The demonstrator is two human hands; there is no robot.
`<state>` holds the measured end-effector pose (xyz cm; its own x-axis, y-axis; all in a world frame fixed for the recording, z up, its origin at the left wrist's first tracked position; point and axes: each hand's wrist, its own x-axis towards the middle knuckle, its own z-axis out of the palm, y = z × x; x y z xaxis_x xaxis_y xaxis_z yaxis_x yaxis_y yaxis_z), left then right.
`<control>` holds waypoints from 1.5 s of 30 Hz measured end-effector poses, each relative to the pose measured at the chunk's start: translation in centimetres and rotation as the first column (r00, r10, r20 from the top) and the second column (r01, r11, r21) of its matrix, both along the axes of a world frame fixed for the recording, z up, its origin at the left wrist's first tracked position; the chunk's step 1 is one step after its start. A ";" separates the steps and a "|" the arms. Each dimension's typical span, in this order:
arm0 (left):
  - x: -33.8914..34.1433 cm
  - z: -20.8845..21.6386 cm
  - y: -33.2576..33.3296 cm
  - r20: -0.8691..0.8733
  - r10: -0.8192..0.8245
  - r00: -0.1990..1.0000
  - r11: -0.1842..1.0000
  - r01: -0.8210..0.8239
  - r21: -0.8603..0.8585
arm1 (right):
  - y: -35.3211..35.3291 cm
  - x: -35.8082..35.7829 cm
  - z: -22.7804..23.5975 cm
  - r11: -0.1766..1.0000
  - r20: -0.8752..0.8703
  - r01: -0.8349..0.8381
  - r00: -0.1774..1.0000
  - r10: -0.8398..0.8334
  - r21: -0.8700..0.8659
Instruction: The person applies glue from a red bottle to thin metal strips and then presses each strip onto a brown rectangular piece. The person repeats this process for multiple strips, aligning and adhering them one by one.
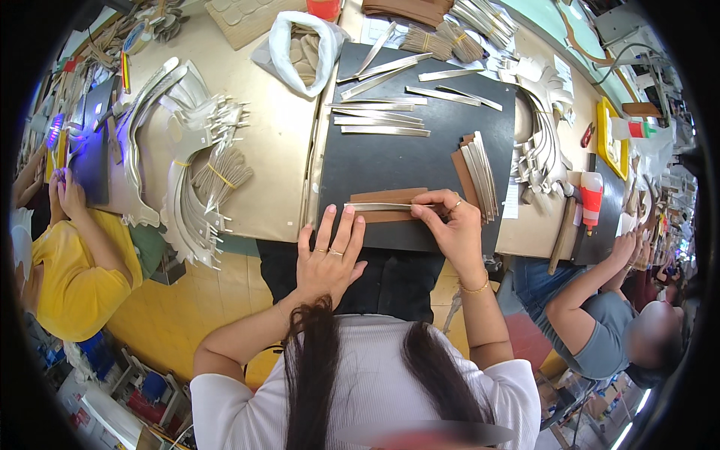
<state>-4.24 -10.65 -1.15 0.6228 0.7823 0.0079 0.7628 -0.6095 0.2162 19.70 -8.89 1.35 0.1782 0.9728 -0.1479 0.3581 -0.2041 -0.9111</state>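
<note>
A thin pale metallic-looking strip lies over brown flat strips near the front edge of a black board. My right hand pinches the right end of this pale strip between thumb and fingers. Flat and with fingers spread, my left hand rests its fingertips at the strip's left end. Right of my right hand, several pale strips are fanned together over a brown piece. More pale strips lie scattered across the board's far half.
A white bag of beige pieces stands beyond the board's left. Curved pale pieces with a banded bundle lie left; more curved pieces lie right. A red-and-white bottle stands near one co-worker; another works at left.
</note>
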 end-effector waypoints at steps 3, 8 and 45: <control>0.4 0.2 0.3 0.073 -0.002 0.997 0.999 0.005 -0.041 | 0.1 0.7 0.6 0.989 -0.036 0.071 0.996 -0.076 -0.130; 1.4 0.1 0.9 0.130 0.017 0.991 0.999 -0.010 -0.048 | 0.5 1.1 1.3 0.969 0.021 0.085 0.996 -0.082 -0.233; 1.4 2.2 4.3 0.432 0.186 0.883 0.981 -0.138 -0.140 | 1.0 -1.5 0.2 0.919 0.565 -0.357 0.799 0.207 0.168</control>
<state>-2.84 -6.36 1.05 0.4384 0.8832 0.1664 0.6602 -0.4421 0.6072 18.16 -7.84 1.57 -0.1333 0.9805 0.1445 0.7999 0.1925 -0.5684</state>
